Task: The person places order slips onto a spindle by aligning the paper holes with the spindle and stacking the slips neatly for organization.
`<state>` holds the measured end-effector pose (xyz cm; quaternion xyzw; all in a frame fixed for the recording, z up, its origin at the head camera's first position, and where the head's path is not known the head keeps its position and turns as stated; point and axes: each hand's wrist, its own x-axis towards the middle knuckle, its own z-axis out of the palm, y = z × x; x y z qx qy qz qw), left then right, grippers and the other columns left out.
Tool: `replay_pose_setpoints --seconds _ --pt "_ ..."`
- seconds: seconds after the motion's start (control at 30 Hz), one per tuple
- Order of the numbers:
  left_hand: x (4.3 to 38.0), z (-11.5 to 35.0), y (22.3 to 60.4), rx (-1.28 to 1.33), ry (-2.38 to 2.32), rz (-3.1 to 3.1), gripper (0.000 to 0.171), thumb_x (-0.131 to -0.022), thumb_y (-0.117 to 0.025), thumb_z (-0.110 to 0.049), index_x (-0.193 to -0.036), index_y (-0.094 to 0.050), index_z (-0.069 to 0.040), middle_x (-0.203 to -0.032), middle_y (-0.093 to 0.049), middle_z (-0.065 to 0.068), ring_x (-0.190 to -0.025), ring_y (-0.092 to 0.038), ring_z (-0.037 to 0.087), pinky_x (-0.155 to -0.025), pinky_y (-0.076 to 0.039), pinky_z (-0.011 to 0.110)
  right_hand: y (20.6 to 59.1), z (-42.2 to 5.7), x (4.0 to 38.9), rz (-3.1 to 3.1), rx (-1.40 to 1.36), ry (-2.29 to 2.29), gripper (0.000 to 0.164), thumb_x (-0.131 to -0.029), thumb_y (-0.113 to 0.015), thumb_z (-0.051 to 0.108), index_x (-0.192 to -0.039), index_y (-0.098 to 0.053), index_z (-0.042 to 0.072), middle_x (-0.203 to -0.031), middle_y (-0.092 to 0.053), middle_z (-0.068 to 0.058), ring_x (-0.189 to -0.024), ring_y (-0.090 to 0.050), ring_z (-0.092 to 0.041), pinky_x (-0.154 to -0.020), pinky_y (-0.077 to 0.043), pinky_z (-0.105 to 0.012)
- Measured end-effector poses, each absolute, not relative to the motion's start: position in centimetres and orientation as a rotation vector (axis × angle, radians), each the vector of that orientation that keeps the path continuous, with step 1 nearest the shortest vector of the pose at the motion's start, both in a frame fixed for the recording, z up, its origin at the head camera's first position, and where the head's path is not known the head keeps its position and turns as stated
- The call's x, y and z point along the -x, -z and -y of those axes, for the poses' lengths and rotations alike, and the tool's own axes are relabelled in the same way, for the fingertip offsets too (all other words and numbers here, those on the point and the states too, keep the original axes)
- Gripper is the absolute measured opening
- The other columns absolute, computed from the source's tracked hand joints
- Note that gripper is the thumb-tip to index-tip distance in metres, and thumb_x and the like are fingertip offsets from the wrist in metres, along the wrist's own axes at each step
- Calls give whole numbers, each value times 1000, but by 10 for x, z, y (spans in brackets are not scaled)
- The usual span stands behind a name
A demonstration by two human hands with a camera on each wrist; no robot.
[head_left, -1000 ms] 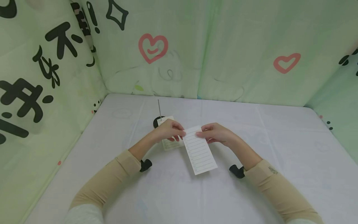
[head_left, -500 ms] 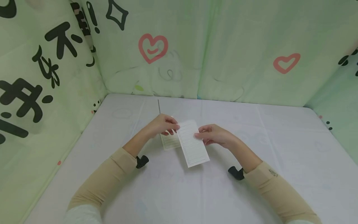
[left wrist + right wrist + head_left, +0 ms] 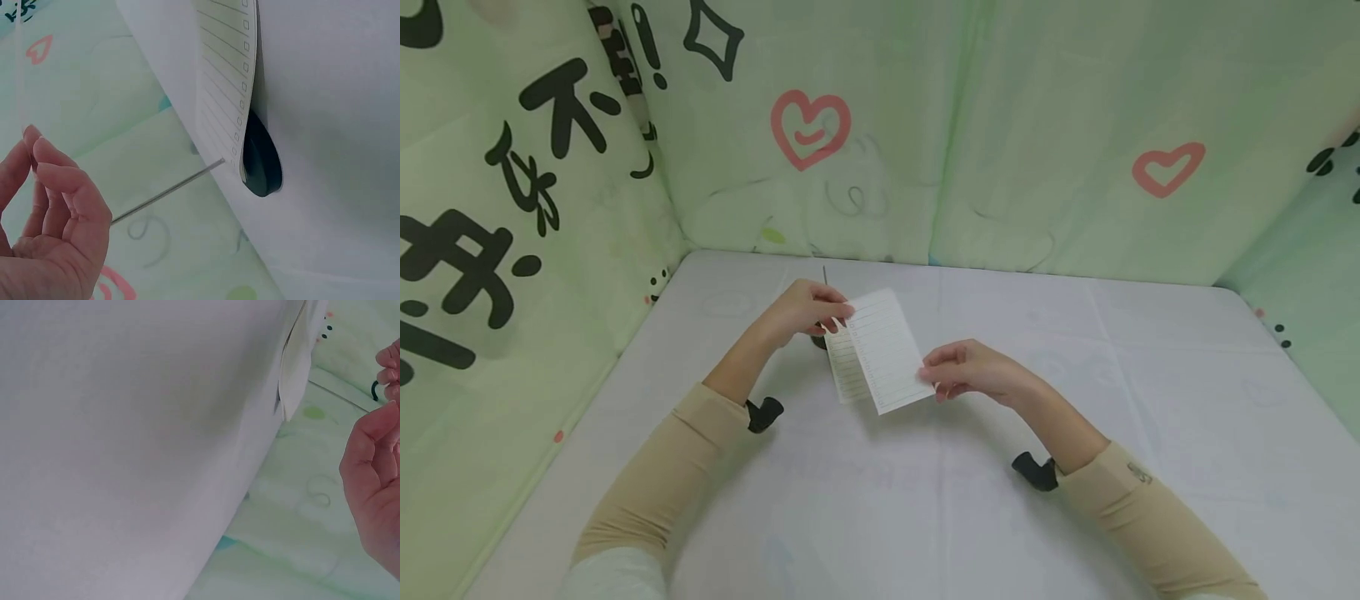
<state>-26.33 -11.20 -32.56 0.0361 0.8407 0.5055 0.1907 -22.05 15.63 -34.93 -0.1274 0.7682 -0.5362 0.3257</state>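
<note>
A white lined sheet of paper with a column of small checkboxes [image 3: 887,354] hangs tilted between both hands. My left hand [image 3: 808,310] pinches its upper left corner between thumb and fingertips. At the sheet's lower right edge, my right hand [image 3: 973,368] holds it with the thumb on top. Beneath lies a similar cream lined sheet [image 3: 225,75], threaded on the thin metal spike [image 3: 169,190] of a paper holder with a round black base [image 3: 265,156]. The left hand is close to the spike, partly covering it in the head view.
A white cloth covers the table [image 3: 880,517]. Green printed curtains [image 3: 1037,100] rise behind it and at both sides. Black wrist cameras [image 3: 765,414] stick out under the rolled beige sleeves.
The held sheet has moved up and left, toward the spike, with the left hand. The right hand has slid down the sheet's right edge to near its lower corner.
</note>
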Motion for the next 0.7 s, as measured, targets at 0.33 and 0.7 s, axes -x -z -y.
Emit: replay_pose_setpoints --seconds 0.33,0.7 --pt "273 129 310 -33 -1460 -2442 29 -88 -62 -25 -108 -61 -3 -100 -63 13 -87 -59 24 -84 -48 38 339 -136 232 -2119 295 1416 28 -87 -63 19 -106 -61 -2 -79 -63 -1 -67 -59 -15 -70 -48 -27" --pt "286 138 294 28 -1472 -2533 30 -91 -57 -25 -110 -62 -2 -103 -61 15 -88 -59 25 -76 -46 30 334 -115 252 -2118 234 1445 31 -87 -63 21 -110 -59 0 -86 -63 -1 -73 -60 -15 -74 -47 -27"
